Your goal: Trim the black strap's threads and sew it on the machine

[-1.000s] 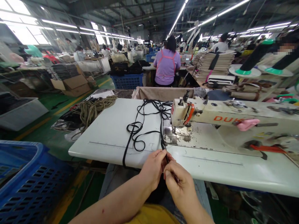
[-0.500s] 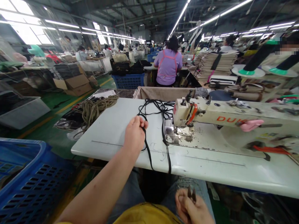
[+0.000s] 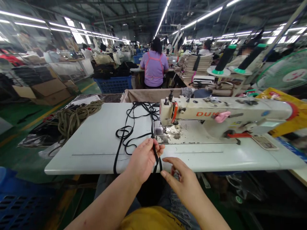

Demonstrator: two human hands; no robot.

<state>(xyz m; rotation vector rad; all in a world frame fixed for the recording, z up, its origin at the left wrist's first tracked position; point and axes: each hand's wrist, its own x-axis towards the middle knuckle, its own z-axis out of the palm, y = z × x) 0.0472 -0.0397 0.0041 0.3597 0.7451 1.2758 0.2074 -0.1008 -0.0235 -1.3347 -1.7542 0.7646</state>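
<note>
A long black strap (image 3: 118, 150) lies in loops over the white sewing table and hangs over its front edge. My left hand (image 3: 145, 156) pinches a length of the strap between thumb and fingers, just in front of the sewing machine's needle plate. Close to the right of it is my right hand (image 3: 179, 174), at the table edge. Its thumb and forefinger are spread beside a hanging strand. The other fingers are curled round something small, mostly hidden; thread snips showed in this hand a moment ago.
The sewing machine (image 3: 192, 111) stands on the table (image 3: 93, 137) to the right. Olive cords (image 3: 74, 119) are heaped at the left. A blue crate (image 3: 21, 198) is at lower left, a fan (image 3: 285, 72) at far right. A co-worker in purple (image 3: 154, 68) sits ahead.
My left hand has come nearer the table's front edge and taken the strap near the machine; strap loops now lie farther left. My right hand has risen from my lap. The view has turned right.
</note>
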